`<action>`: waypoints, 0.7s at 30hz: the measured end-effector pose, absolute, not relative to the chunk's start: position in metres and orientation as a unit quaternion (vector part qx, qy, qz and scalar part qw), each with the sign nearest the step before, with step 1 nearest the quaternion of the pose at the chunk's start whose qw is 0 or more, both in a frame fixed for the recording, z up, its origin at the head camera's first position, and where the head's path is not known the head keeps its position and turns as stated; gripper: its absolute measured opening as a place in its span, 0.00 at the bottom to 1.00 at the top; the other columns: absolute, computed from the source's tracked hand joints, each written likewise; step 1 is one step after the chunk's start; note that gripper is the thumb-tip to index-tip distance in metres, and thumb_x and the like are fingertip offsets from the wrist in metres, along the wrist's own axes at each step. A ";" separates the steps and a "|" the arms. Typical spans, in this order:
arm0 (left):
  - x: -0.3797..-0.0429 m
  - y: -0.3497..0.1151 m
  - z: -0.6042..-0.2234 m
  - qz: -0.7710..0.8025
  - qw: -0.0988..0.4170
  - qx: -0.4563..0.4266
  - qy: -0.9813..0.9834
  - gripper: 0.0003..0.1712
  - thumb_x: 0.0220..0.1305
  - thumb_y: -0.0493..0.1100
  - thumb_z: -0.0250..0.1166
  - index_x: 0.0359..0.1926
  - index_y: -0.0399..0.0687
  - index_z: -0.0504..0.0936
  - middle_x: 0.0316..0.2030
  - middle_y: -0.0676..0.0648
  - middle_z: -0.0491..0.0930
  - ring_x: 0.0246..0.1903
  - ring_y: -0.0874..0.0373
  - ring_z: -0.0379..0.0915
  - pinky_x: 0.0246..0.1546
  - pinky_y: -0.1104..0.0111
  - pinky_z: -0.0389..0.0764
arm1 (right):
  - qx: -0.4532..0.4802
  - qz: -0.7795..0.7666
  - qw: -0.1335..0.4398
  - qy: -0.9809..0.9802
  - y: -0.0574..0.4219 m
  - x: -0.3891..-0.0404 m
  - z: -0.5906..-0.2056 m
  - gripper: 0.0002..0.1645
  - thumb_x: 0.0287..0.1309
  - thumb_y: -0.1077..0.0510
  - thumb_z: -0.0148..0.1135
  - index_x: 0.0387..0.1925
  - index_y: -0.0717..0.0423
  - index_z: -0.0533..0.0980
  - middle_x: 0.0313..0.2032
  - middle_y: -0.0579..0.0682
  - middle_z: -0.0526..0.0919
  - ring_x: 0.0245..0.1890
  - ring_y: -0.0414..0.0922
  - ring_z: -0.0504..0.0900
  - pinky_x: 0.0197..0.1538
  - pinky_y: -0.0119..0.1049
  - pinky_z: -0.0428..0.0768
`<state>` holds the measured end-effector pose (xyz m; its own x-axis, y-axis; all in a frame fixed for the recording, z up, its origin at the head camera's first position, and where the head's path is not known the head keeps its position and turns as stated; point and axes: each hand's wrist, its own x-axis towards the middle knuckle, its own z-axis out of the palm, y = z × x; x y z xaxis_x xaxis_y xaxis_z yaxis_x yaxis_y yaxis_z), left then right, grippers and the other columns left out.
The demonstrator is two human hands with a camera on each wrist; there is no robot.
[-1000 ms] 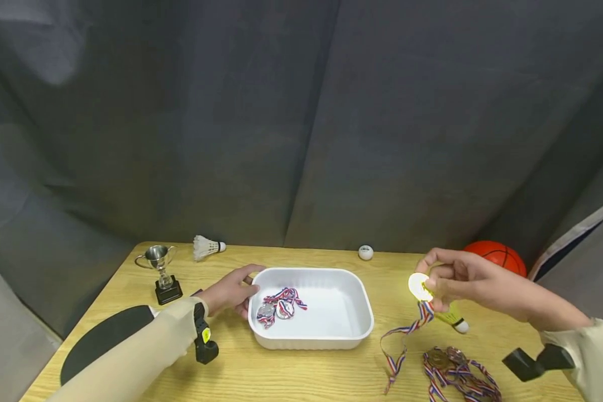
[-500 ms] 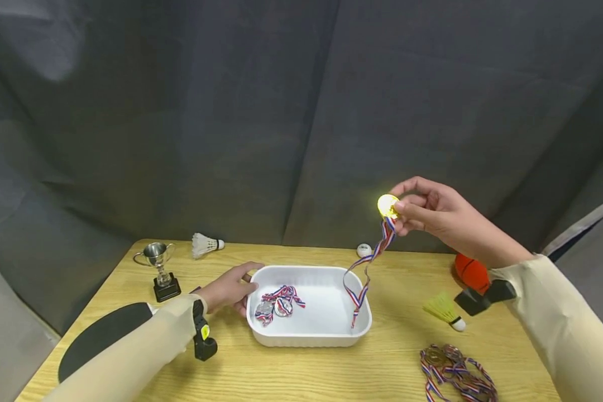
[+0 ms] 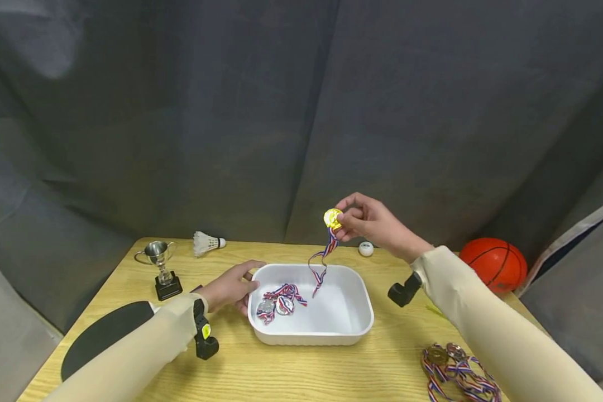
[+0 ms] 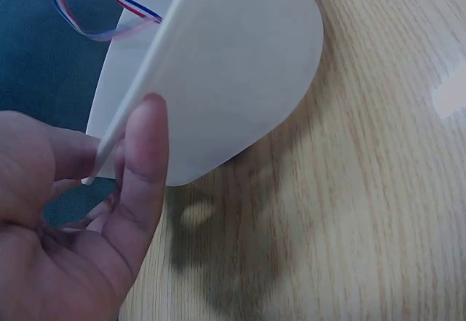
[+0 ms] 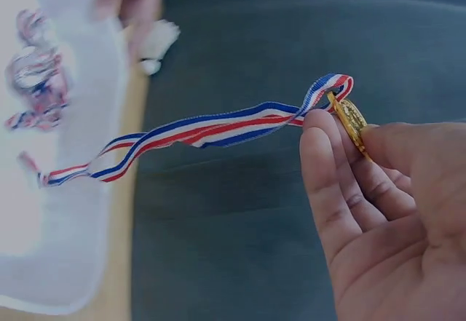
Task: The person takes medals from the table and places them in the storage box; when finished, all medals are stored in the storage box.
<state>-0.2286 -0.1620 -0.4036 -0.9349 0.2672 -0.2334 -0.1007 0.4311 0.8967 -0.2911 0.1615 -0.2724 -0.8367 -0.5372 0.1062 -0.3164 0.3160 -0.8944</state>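
Note:
My right hand (image 3: pixel 364 218) pinches a gold medal (image 3: pixel 333 218) between thumb and fingers, raised above the white plastic tub (image 3: pixel 326 338). From the medal hangs a red, white and blue ribbon (image 5: pixel 218 128), its lower end over the tub's opening. My left hand (image 3: pixel 231 287) grips the tub's left rim; in the left wrist view the thumb (image 4: pixel 145 135) lies against one side of the wall and the fingers are partly hidden behind it. Inside the tub, at its left, lie silver medals (image 3: pixel 284 305) with striped ribbons bunched together.
Several bronze-toned medals (image 3: pixel 437 355) with tangled ribbons lie at front right. A silver trophy cup (image 3: pixel 158 254), white shuttlecock (image 3: pixel 207 244) and black paddle (image 3: pixel 103 338) are left. A white ball (image 3: pixel 365 249) sits behind the tub, a red basketball (image 3: pixel 497 265) far right.
My right hand has lifted the gold medal from above the table's right side and carried it left until its ribbon hangs over the tub. The left hand stays on the rim.

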 end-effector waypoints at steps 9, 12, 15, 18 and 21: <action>-0.229 -0.161 -0.405 0.527 0.172 0.051 0.831 0.32 0.79 0.33 0.52 0.80 0.48 0.61 0.57 0.30 0.73 0.23 0.56 0.76 0.22 0.64 0.90 | -0.256 -0.480 0.190 0.817 0.140 -0.295 -0.331 0.14 0.76 0.66 0.54 0.57 0.69 0.69 0.40 0.63 0.89 0.34 0.44 0.89 0.46 0.44 0.95; -0.229 -0.161 -0.404 0.531 0.171 0.054 0.828 0.32 0.79 0.32 0.52 0.80 0.46 0.60 0.56 0.30 0.73 0.22 0.57 0.77 0.22 0.64 0.91 | -0.256 -0.454 0.222 0.824 0.135 -0.294 -0.349 0.13 0.75 0.67 0.55 0.56 0.69 0.69 0.38 0.64 0.88 0.31 0.43 0.87 0.45 0.45 0.95; -0.229 -0.162 -0.405 0.536 0.169 0.057 0.825 0.32 0.79 0.32 0.52 0.80 0.46 0.60 0.55 0.30 0.73 0.21 0.57 0.76 0.21 0.65 0.90 | -0.258 -0.435 0.254 0.825 0.130 -0.292 -0.363 0.12 0.75 0.67 0.54 0.55 0.68 0.70 0.36 0.63 0.88 0.31 0.43 0.88 0.46 0.45 0.95; -0.229 -0.162 -0.407 0.537 0.169 0.057 0.825 0.32 0.79 0.32 0.52 0.80 0.46 0.60 0.55 0.29 0.73 0.21 0.57 0.76 0.21 0.66 0.90 | -0.249 -0.417 0.280 0.828 0.124 -0.290 -0.375 0.10 0.74 0.68 0.53 0.54 0.67 0.71 0.34 0.61 0.88 0.31 0.44 0.88 0.47 0.49 0.94; -0.230 -0.163 -0.408 0.534 0.170 0.055 0.826 0.32 0.79 0.32 0.52 0.80 0.47 0.61 0.56 0.29 0.72 0.22 0.56 0.76 0.21 0.65 0.90 | -0.239 -0.394 0.293 0.838 0.118 -0.287 -0.384 0.09 0.74 0.67 0.55 0.52 0.65 0.73 0.33 0.57 0.88 0.30 0.43 0.88 0.47 0.50 0.94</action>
<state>-0.2299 -0.1630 -0.4075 -0.9361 0.2729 -0.2221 -0.0905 0.4231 0.9015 -0.2872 0.1180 -0.3840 -0.7145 -0.6311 -0.3021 -0.1699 0.5754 -0.8001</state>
